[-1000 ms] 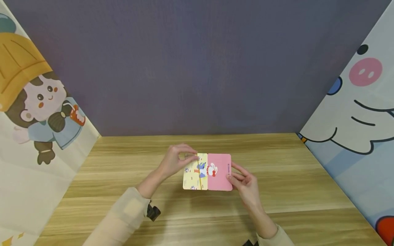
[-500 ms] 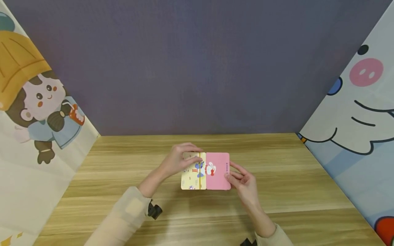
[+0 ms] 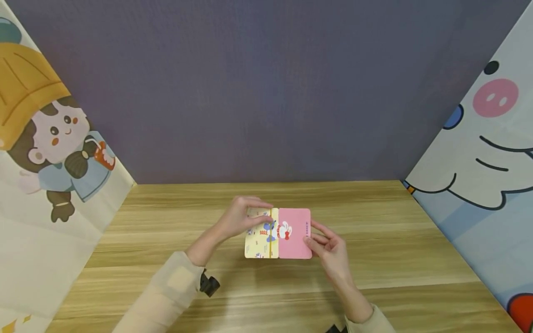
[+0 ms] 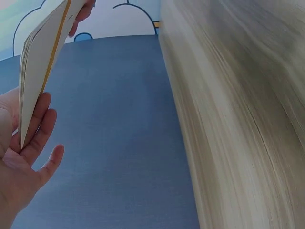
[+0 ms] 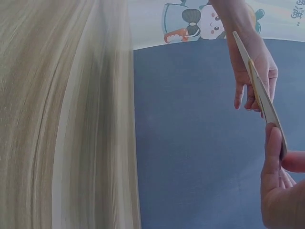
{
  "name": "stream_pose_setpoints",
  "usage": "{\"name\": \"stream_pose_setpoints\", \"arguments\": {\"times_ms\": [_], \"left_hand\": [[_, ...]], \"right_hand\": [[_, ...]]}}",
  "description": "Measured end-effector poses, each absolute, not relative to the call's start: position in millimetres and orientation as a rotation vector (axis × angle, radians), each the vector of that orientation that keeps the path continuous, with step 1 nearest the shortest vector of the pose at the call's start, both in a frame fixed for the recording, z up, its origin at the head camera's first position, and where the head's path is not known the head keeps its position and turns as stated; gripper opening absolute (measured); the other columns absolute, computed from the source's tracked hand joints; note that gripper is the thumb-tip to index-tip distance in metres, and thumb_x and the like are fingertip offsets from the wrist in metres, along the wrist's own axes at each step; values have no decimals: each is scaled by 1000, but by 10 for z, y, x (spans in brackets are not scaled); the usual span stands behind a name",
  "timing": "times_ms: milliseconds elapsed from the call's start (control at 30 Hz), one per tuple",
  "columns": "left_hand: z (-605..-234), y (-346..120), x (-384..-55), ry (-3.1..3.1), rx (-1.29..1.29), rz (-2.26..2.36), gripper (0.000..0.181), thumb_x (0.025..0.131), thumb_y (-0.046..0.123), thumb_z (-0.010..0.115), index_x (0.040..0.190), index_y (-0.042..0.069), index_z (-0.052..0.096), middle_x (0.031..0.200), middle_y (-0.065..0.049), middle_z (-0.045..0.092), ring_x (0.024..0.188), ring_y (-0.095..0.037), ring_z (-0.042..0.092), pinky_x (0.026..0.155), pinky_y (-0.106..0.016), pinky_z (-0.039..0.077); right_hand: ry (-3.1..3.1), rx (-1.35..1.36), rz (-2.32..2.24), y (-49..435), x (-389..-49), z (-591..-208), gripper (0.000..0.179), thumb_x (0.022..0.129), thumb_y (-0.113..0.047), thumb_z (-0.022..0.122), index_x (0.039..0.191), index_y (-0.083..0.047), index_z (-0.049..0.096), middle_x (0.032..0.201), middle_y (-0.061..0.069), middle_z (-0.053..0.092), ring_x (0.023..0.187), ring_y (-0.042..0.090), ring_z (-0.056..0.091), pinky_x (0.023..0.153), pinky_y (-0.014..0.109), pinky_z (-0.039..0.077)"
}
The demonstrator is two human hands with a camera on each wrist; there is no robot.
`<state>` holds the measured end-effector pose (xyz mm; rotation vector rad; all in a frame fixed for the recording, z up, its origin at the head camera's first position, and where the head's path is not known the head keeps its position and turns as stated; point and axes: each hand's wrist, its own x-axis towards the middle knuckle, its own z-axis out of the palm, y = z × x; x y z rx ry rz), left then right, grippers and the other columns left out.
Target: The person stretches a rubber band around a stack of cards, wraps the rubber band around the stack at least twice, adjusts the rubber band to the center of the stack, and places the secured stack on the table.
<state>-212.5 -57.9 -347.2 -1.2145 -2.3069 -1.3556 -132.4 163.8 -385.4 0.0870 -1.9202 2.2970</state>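
A small notebook (image 3: pixel 293 247), pale yellow with printed figures on its left part and pink with a white rabbit on its right, is held up over the table. A thin yellow elastic band (image 3: pixel 270 252) runs straight down the yellow part. My left hand (image 3: pixel 235 222) holds the top left, thumb on the front over the band, fingers behind. My right hand (image 3: pixel 331 252) pinches the right edge, thumb in front. In the left wrist view, page edges show on the notebook (image 4: pixel 35 71). The right wrist view shows the notebook (image 5: pixel 242 47) edge-on.
Beneath the hands lies a wood-grain table (image 3: pixel 166 203). A dark grey-blue panel (image 3: pixel 266 92) rises behind it. Cartoon-printed panels flank the left (image 3: pixel 25 231) and right (image 3: pixel 466 157). Black wrist devices (image 3: pixel 209 284) sit by the sleeves.
My left thumb has moved a little right across the notebook. The elastic band, slanted earlier, now runs straight. The notebook has shifted slightly left; my right hand keeps its grip.
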Motion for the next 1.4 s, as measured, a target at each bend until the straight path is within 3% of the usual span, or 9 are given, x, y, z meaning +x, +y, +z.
{"name": "stream_pose_setpoints", "arguments": {"times_ms": [267, 467, 733, 1067, 1233, 1400], "left_hand": [[-3456, -501, -2115, -2343, -1302, -1293, 33, 72, 14, 73, 98, -4, 64, 86, -10, 66, 69, -9, 58, 55, -16, 48], [-3428, -551, -2137, -2307, -1255, -1345, 30, 71, 13, 74, 96, -2, 66, 93, -10, 66, 83, -16, 62, 75, -23, 50], [-3411, -609, -2149, -2309, -1219, -1409, 20, 70, 9, 74, 86, 0, 68, 83, -8, 67, 74, -12, 62, 70, -23, 51], [-3428, -524, -2141, -2385, -1340, -1405, 29, 73, 12, 72, 96, -4, 65, 90, -11, 66, 79, -14, 62, 68, -19, 51], [-3397, -507, -2129, -2407, -1358, -1353, 31, 74, 10, 71, 100, -5, 63, 90, -13, 66, 74, -10, 61, 63, -17, 51], [-3354, -504, -2120, -2363, -1346, -1171, 30, 75, 10, 70, 101, -3, 64, 95, -13, 65, 84, -17, 61, 70, -16, 49]], "right_hand": [[-1954, 102, 2279, 1617, -1338, -3895, 44, 76, 13, 59, 118, 13, 46, 82, 9, 67, 70, 19, 65, 59, 29, 54], [-1931, 104, 2295, 1616, -1363, -3896, 43, 77, 13, 58, 118, 13, 46, 82, 7, 67, 72, 20, 65, 62, 31, 54], [-1931, 75, 2292, 1620, -1341, -3858, 44, 76, 13, 58, 118, 13, 46, 82, 9, 67, 72, 19, 65, 63, 31, 54], [-1987, 94, 2282, 1581, -1338, -3868, 43, 76, 14, 58, 117, 12, 48, 85, 19, 65, 68, 19, 64, 59, 30, 54], [-1975, 64, 2282, 1586, -1350, -3874, 43, 75, 15, 57, 117, 12, 48, 83, 16, 66, 68, 19, 64, 60, 31, 54], [-1967, 68, 2277, 1613, -1368, -3866, 43, 76, 13, 58, 118, 12, 47, 82, 12, 67, 70, 18, 64, 62, 30, 54]]}}
